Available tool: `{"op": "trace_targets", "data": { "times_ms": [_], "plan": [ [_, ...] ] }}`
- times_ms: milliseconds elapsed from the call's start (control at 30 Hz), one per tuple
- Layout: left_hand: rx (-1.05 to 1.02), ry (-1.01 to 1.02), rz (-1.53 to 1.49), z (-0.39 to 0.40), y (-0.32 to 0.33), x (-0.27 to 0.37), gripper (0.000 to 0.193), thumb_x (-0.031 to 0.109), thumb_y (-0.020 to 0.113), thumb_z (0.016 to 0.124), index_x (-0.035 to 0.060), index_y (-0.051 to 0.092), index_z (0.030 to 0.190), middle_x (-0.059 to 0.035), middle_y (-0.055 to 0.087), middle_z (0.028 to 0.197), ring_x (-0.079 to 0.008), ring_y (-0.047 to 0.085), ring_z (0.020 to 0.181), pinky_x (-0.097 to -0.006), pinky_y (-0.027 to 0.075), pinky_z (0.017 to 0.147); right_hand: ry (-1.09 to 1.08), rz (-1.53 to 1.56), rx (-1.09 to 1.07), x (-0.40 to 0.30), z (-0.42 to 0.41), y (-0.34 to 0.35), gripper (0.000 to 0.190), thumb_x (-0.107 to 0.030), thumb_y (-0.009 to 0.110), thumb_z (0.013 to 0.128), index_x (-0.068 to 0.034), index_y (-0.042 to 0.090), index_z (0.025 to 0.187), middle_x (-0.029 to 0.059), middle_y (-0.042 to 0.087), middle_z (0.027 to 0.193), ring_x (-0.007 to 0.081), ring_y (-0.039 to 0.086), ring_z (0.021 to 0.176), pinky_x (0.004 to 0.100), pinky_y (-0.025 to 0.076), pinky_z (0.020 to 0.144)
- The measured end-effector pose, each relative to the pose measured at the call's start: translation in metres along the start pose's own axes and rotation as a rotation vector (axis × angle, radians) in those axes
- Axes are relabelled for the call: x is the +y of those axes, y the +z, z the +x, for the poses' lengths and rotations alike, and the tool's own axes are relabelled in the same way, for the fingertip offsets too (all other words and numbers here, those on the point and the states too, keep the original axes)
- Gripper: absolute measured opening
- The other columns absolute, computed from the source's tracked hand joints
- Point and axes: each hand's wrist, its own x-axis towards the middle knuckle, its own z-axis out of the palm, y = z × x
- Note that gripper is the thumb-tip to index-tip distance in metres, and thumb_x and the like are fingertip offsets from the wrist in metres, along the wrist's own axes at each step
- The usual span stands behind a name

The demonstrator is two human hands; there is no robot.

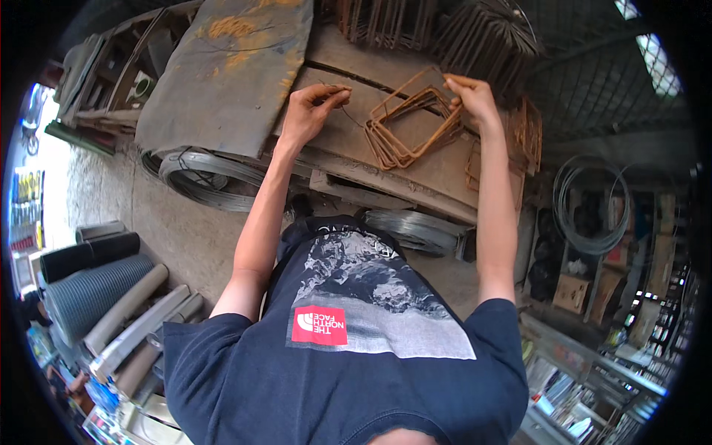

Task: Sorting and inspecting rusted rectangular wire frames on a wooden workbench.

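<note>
Several rusty rectangular steel rebar stirrups lie in a loose stack on the wooden workbench. My right hand grips the upper corner of one stirrup, which is tilted up from the stack. My left hand is to the left of the stack, above the bench, with thumb and fingertips pinched on a thin dark wire. The wire runs from that hand down towards the stack's left corner; whether it is tied there I cannot tell.
A grey sheet with rusty stains covers the bench's left part. Bundles of stirrups stand at the back. Wire coils lie below the bench's front edge. Rolls of mesh stand at the lower left. Another wire coil hangs at right.
</note>
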Motion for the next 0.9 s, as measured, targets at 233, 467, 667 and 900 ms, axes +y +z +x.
{"op": "trace_targets", "data": {
  "times_ms": [233, 467, 667, 900],
  "plan": [
    [-0.031, 0.101, 0.056, 0.004, 0.002, -0.004, 0.018, 0.009, 0.069, 0.09, -0.0048, 0.071, 0.101, -0.0089, 0.071, 0.088, -0.0145, 0.069, 0.084, -0.0263, 0.055, 0.074, 0.121, 0.028, 0.086, 0.035, 0.014, 0.0, 0.024, -0.012, 0.064, 0.094, -0.003, 0.069, 0.116, 0.009, 0.07, 0.101, 0.0109, 0.057, 0.061, 0.0291, 0.055, 0.054],
    [-0.067, 0.056, 0.093, 0.011, 0.004, -0.001, 0.019, 0.009, 0.067, 0.092, -0.0041, 0.07, 0.105, -0.0084, 0.071, 0.092, -0.0144, 0.068, 0.087, -0.0266, 0.055, 0.079, 0.09, 0.046, 0.053, 0.029, 0.016, -0.001, 0.023, -0.013, 0.065, 0.093, -0.004, 0.07, 0.114, 0.0078, 0.07, 0.099, 0.0099, 0.056, 0.06, 0.0285, 0.055, 0.054],
    [-0.061, 0.056, 0.082, 0.01, 0.003, 0.001, 0.018, 0.009, 0.067, 0.092, -0.0033, 0.071, 0.104, -0.0081, 0.072, 0.092, -0.0138, 0.068, 0.086, -0.0263, 0.055, 0.079, -0.009, 0.198, 0.061, -0.006, 0.007, -0.012, 0.022, -0.016, 0.067, 0.092, -0.008, 0.071, 0.113, 0.0048, 0.072, 0.094, 0.0057, 0.056, 0.059, 0.0278, 0.057, 0.055],
    [-0.085, 0.068, 0.113, 0.012, 0.002, 0.001, 0.018, 0.009, 0.068, 0.091, -0.0036, 0.071, 0.104, -0.0084, 0.071, 0.092, -0.014, 0.068, 0.086, -0.0265, 0.055, 0.079, -0.046, 0.099, 0.061, 0.0, 0.029, -0.001, 0.023, -0.017, 0.065, 0.094, -0.006, 0.071, 0.114, 0.0071, 0.071, 0.096, 0.009, 0.057, 0.062, 0.0296, 0.058, 0.056]
  ]
}}
